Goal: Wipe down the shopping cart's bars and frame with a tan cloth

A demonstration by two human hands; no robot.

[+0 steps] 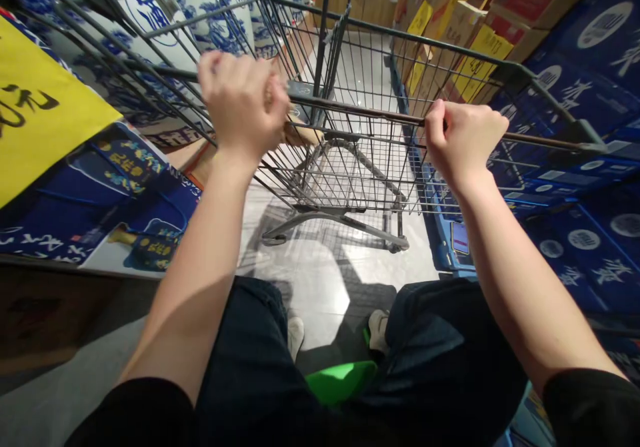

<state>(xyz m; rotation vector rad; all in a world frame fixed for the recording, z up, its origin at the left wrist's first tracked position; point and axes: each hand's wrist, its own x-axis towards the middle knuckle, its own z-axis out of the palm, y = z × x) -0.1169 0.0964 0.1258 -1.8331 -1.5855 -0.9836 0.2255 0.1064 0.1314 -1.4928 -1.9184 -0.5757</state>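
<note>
A dark wire shopping cart [370,54] stands in front of me, its handlebar running left to right at my hands. My right hand [465,137] is wrapped round the brownish right part of the bar, thumb on top. My left hand [245,100] is closed in a fist at the left part of the bar, slightly blurred. Beside that fist, a grey fitting [300,90] sits on the bar. Below the basket shows the curved grey cart frame [330,217] on the floor. More dark wire framework [165,27] stretches to the upper left.
Blue-and-white jars [210,17] line the left, with a yellow price sign [45,107] and dark blue boxes [95,214] nearer. Stacked blue cartons [585,234] rise on the right, by brown cartons [460,30]. A green plastic surface [343,380] shows between my legs, above the pale floor [320,294].
</note>
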